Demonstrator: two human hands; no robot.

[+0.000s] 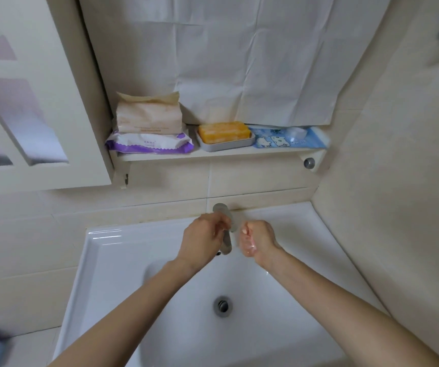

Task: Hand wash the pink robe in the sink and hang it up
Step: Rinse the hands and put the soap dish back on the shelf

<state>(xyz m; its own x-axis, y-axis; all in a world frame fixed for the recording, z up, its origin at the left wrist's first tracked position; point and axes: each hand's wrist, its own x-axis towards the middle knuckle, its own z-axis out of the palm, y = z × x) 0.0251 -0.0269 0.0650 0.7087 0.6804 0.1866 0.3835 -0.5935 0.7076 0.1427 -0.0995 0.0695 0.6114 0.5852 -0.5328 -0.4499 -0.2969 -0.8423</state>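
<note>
The white sink (107,260) lies below me, its basin holding nothing but the metal drain (223,306). A grey metal faucet (226,242) rises at the back rim. My left hand (202,239) curls its fingers round the faucet handle near the top. My right hand (256,239) hangs just right of the spout, fingers loosely curled, wet and holding nothing. The pink robe is not in view.
A shelf (213,153) above the sink carries two tissue packs (148,128), an orange soap bar (223,131) in a dish and a blue patterned pack (287,137). White paper covers the mirror. A cabinet door (41,102) stands at left, tiled walls on both sides.
</note>
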